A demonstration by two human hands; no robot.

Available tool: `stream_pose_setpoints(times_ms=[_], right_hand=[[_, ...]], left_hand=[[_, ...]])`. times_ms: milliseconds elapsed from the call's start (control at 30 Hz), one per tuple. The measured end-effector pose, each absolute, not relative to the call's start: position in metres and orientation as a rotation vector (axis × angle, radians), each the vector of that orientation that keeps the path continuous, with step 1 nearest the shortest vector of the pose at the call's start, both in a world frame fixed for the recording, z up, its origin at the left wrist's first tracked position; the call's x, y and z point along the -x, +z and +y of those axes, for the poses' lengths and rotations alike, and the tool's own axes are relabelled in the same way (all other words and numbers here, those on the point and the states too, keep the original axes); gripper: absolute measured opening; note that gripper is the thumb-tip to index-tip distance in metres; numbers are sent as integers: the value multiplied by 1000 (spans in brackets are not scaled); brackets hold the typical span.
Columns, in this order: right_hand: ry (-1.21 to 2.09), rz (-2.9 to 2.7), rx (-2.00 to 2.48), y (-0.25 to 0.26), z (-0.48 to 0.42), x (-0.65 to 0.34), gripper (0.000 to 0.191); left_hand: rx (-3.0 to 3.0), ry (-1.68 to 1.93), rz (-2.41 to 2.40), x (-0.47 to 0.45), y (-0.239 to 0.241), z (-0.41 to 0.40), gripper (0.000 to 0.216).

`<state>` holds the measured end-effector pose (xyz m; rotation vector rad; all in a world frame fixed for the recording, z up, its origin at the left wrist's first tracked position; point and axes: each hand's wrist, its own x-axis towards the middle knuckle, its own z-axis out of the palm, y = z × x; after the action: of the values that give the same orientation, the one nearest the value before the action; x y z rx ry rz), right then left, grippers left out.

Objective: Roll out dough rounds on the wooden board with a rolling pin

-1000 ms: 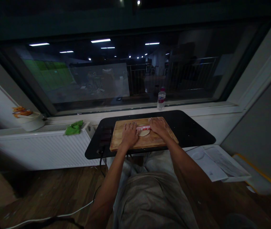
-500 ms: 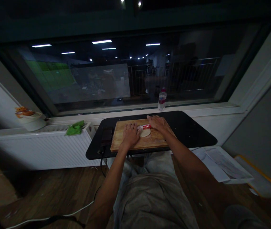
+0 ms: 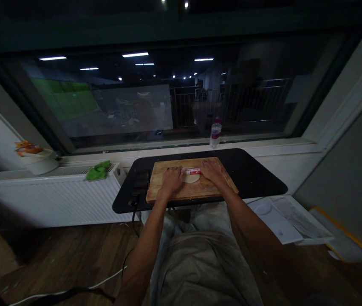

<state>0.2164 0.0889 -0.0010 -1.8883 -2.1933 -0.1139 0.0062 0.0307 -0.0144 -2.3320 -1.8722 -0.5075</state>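
Observation:
A red-and-white printed tube [image 3: 194,171] lies across a flat, pale round of dough [image 3: 190,179] on a wooden cutting board [image 3: 160,187]. My left hand [image 3: 172,179] is over the tube's left end, its fingers bent around it. At the other end my right hand [image 3: 212,170] has its fingers curled over the tube in the same way. Only the middle of the tube shows between the two hands; its ends are covered. The dough sticks out on the near side of the tube.
Under the board is a black table [image 3: 257,178]; a dark box-like item [image 3: 142,180] with a cable lies left of the board. A water bottle [image 3: 215,134] stands on the sill. A green cloth [image 3: 98,170] and white bowl [image 3: 37,161] rest on the radiator [image 3: 66,199].
The tube has rolled slightly over the dough and sits more level. My right hand has shifted a little right and down, its fingers now more curled. The view has moved slightly.

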Motion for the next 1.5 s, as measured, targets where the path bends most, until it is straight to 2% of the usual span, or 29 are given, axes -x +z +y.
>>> stream_pose_setpoints(times_ms=[567,1133,1500], right_hand=[[-321,-2019,1827,-19,17,-220,58],[-455,-1989,1682,-46,-10,-226,61],[-425,-1965,1649,-52,-10,-226,62]], left_hand=[[2338,-561,-1842,-6,-17,28,52],[2398,-556,-1727,-6,-19,28,48],[2415,-681,-1706,-2,-27,32,45]])
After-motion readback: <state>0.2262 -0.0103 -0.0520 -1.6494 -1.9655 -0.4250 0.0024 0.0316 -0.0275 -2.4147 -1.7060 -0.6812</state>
